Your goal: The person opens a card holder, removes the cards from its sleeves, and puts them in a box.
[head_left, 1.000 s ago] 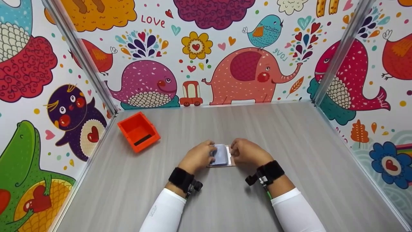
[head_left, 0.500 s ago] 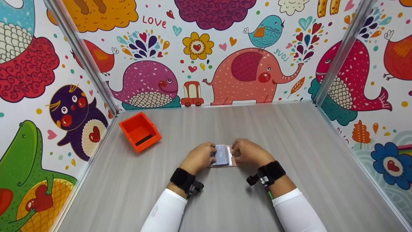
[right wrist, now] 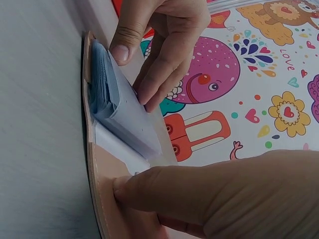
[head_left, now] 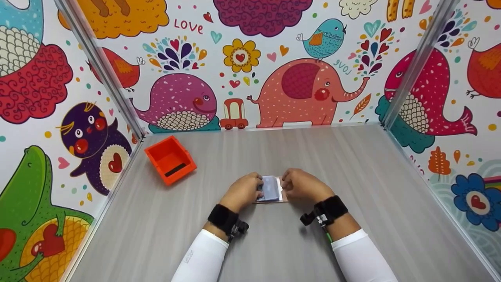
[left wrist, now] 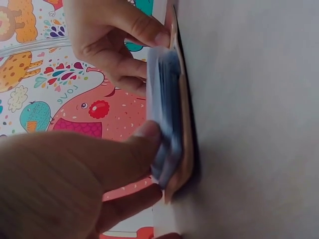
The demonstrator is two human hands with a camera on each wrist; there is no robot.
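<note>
A small card holder [head_left: 269, 188] with a tan cover lies opened out on the table between the two hands. Its stack of clear bluish plastic sleeves [right wrist: 124, 112] is turned over to the left side, and a white strip shows beside the stack. My left hand [head_left: 243, 192] grips the left end, its thumb against the sleeves [left wrist: 164, 94] in the left wrist view. On the right, my right hand [head_left: 307, 186] holds the bare flap of the tan cover [right wrist: 107, 181], thumb pressed on its inner face. The fingertips behind the flap are partly hidden.
An orange-red open bin [head_left: 170, 160] with a black strip inside stands at the back left of the grey table [head_left: 270, 246]. Panels with cartoon animals [head_left: 297, 94] enclose the table at the back and both sides, joined by metal posts.
</note>
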